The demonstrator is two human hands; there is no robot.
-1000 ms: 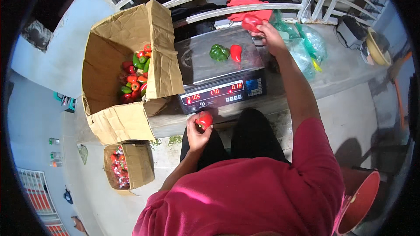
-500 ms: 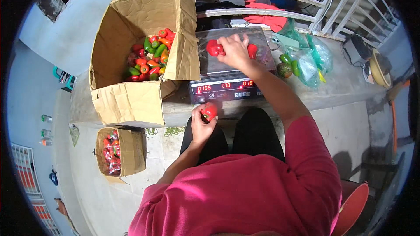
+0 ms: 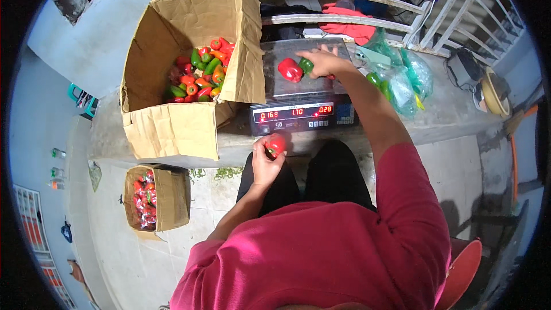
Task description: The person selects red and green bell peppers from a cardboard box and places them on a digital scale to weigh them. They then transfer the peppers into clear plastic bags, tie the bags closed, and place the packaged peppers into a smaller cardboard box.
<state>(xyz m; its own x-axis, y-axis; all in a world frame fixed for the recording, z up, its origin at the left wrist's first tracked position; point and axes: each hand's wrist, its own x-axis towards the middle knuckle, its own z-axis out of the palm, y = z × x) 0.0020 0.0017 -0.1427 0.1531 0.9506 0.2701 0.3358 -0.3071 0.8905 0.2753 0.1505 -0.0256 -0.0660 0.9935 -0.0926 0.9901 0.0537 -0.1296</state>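
My left hand [image 3: 266, 166] holds a red bell pepper [image 3: 276, 144] in its closed fingers, just in front of the scale and above my knees. On the plate of the digital scale [image 3: 281, 45] lies another red bell pepper [image 3: 290, 70]. Right beside it is a green bell pepper [image 3: 306, 66], partly covered by my right hand [image 3: 325, 62]. That hand reaches over the plate from the right, fingers spread and index finger stretched across the top of the green pepper. Behind its wrist a bit of red shows, mostly hidden. Red digits glow on the scale's front.
Left of the scale stands a large cardboard box [image 3: 169, 132] with many red, green and orange peppers. A smaller box [image 3: 172, 201] of plastic-wrapped peppers sits on the floor. Plastic bags [image 3: 404, 89] and green peppers lie right of the scale. White metal railing [image 3: 344, 19] runs behind.
My right hand has shifted right, off the red pepper on the plate, and the green pepper now shows. The scale's lit digits have changed. My left hand keeps its red pepper.
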